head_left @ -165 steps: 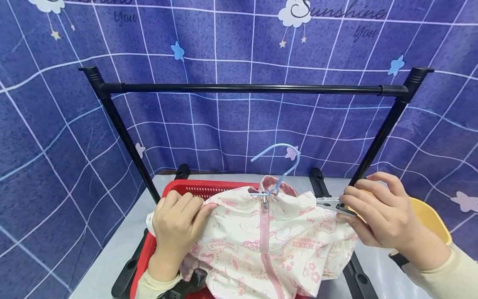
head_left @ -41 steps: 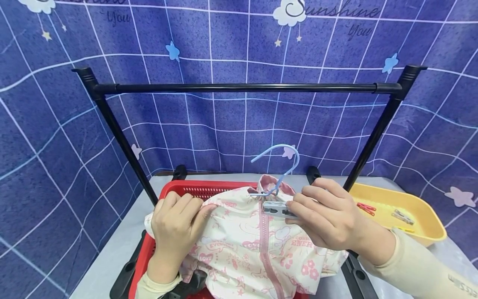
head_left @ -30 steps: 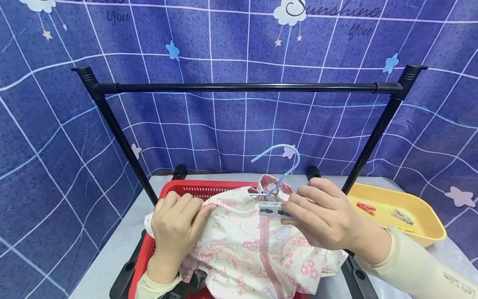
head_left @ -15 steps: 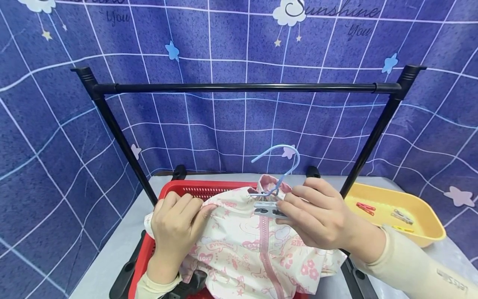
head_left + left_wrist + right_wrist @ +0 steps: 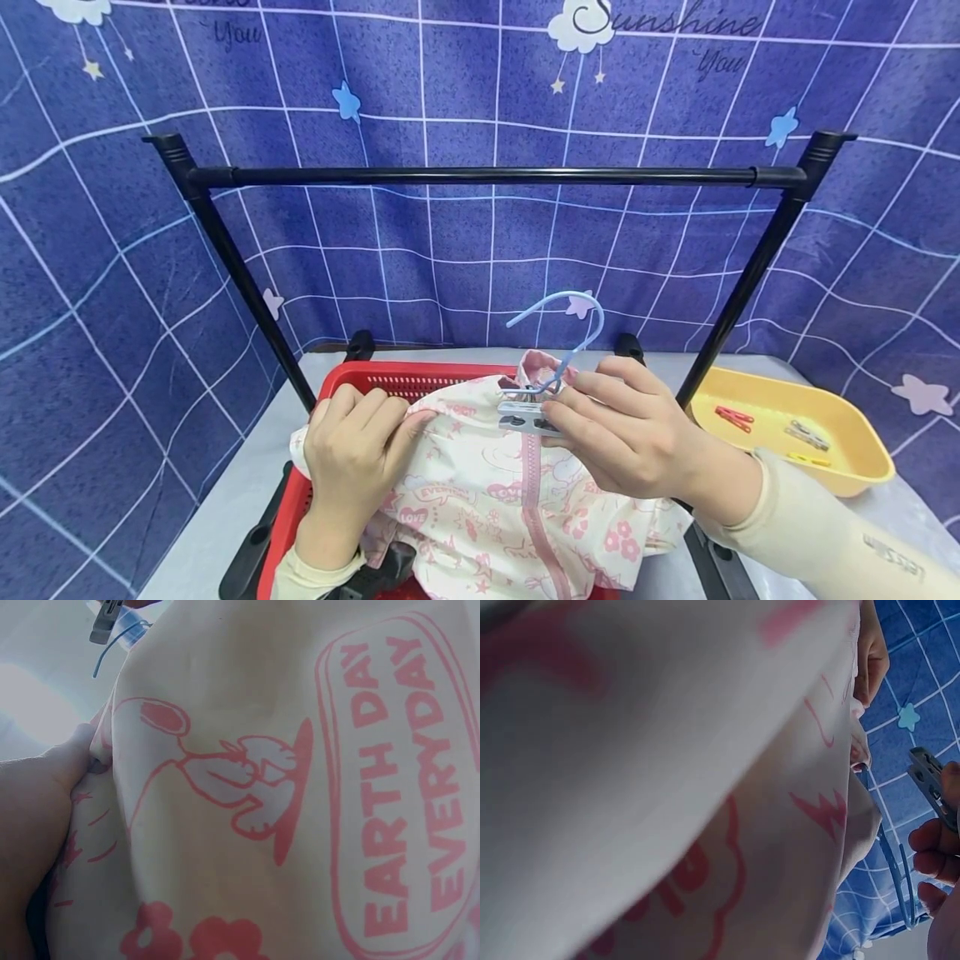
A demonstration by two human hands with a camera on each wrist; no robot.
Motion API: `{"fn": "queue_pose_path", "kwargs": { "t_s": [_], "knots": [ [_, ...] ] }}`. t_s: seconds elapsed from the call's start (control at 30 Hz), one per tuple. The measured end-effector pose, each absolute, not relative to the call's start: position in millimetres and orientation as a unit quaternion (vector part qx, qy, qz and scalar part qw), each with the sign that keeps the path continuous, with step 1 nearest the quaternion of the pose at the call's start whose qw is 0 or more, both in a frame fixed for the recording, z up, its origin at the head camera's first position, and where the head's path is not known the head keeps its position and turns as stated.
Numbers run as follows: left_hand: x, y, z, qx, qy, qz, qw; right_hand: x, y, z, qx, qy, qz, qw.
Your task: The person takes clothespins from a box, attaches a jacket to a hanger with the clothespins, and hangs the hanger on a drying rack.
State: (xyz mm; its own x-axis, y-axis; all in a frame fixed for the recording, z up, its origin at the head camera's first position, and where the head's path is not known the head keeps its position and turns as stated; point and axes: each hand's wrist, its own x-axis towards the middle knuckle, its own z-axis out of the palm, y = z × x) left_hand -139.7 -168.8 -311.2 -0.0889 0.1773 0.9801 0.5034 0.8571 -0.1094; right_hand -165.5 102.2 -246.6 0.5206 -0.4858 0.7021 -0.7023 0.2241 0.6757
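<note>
The right hand (image 5: 630, 437), pinching a grey plastic clothespin (image 5: 517, 415), has moved left to the collar of a white zip jacket (image 5: 480, 492) printed in pink, nearer the left hand (image 5: 352, 467), which grips the jacket's shoulder. The jacket, a light-blue hanger (image 5: 596, 321) at its neck, covers part of a red plastic basket (image 5: 427, 367). A yellow plastic tray (image 5: 862, 442) sits near the pale table (image 5: 232, 475)'s right edge; a black tubular rack (image 5: 495, 176) and blue gridded curtain (image 5: 450, 83) stand behind.

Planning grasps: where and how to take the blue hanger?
Likely pinch the hook at its top curve, from above: it stands bare over the collar, while the jacket hides the rest and right hand and gray clothespin crowd the base.
</note>
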Motion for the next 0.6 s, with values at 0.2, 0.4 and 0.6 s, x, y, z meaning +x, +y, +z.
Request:
{"fn": "queue_pose_path", "kwargs": {
  "t_s": [0.2,0.4,0.6],
  "knots": [
    [-139.3,-168.8,-310.8,-0.231,-0.731,-0.129,0.629,-165.8,100.0,-246.1,0.618,-0.487,0.081,0.612],
    [-139.2,-168.7,-309.7,-0.232,-0.731,-0.129,0.629,-166.1,95.9,-243.4,0.619,-0.489,0.073,0.61],
    [-138.9,-168.8,-309.3,-0.231,-0.735,-0.128,0.625,-164.4,92.2,-240.6,0.617,-0.502,0.069,0.603]
  ]
}}
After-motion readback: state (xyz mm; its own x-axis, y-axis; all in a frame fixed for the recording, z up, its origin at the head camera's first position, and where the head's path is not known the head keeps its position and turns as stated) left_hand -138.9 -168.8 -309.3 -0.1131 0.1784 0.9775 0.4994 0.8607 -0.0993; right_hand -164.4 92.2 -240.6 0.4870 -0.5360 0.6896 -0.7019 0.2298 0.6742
